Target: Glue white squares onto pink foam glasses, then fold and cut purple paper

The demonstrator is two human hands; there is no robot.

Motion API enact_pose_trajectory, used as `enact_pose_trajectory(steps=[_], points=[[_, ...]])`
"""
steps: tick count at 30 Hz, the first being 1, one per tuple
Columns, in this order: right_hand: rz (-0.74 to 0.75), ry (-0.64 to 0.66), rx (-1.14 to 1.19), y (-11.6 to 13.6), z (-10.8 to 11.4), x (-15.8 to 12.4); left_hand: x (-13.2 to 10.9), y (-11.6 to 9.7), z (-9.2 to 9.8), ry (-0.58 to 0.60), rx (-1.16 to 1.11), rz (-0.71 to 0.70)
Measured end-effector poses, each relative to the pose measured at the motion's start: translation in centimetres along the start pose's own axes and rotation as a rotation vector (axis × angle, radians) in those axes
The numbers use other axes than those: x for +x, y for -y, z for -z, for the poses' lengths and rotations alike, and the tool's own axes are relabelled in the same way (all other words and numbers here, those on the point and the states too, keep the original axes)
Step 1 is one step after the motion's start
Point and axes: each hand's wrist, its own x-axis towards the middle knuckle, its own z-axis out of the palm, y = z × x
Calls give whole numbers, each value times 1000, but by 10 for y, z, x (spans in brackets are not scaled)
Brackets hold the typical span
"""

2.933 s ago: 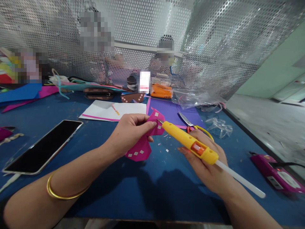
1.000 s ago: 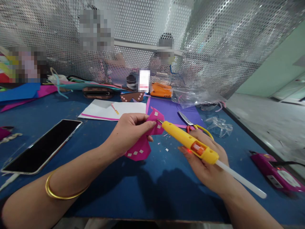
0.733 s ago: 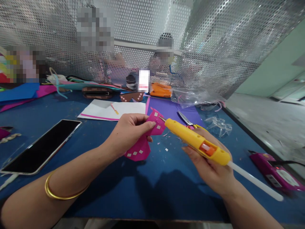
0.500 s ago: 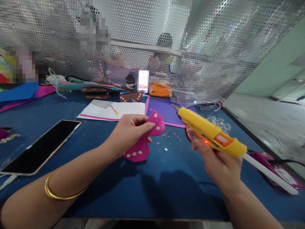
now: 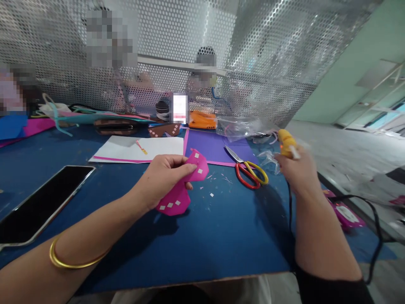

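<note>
My left hand (image 5: 164, 179) pinches a folded pink foam piece (image 5: 177, 198) dotted with small white squares, holding it just above the blue table (image 5: 221, 236). My right hand (image 5: 295, 171) is out at the table's right edge, closed round a yellow glue gun (image 5: 286, 143) that points away from me; only its rear end and white glue stick show. Its black cord (image 5: 373, 228) hangs over the table edge.
Red-and-yellow scissors (image 5: 248, 171) lie on a purple sheet (image 5: 215, 147). A phone (image 5: 41, 202) rests at left, white paper (image 5: 136, 148) behind it. Clear plastic bags (image 5: 243, 126), an orange object (image 5: 202, 120), a pink device (image 5: 344, 213) and a perforated metal screen (image 5: 190, 50) surround the work area. People sit beyond the screen.
My right hand has carried the glue gun away from the pink piece, up and off to the right edge. The scissors are now uncovered. My left hand still holds the pink piece.
</note>
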Motion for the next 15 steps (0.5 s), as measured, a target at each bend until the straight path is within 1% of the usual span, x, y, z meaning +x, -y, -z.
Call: enact_pose_trajectory(steps=[3, 5, 7, 12, 15], points=[[-162, -7, -277, -8, -3, 5, 0, 0, 0, 5, -24, -2], [-229, 12, -426, -6, -8, 2, -1, -1, -1, 9, -38, -2], [-268, 34, -522, -4, -13, -1, -1, -1, -1, 15, -55, -2], [-258, 100, -599, -9, -17, -3, -1, -1, 1, 22, -85, -10], [-222, 75, -615, -1, -10, -3, 0, -1, 2, 25, -60, -28]])
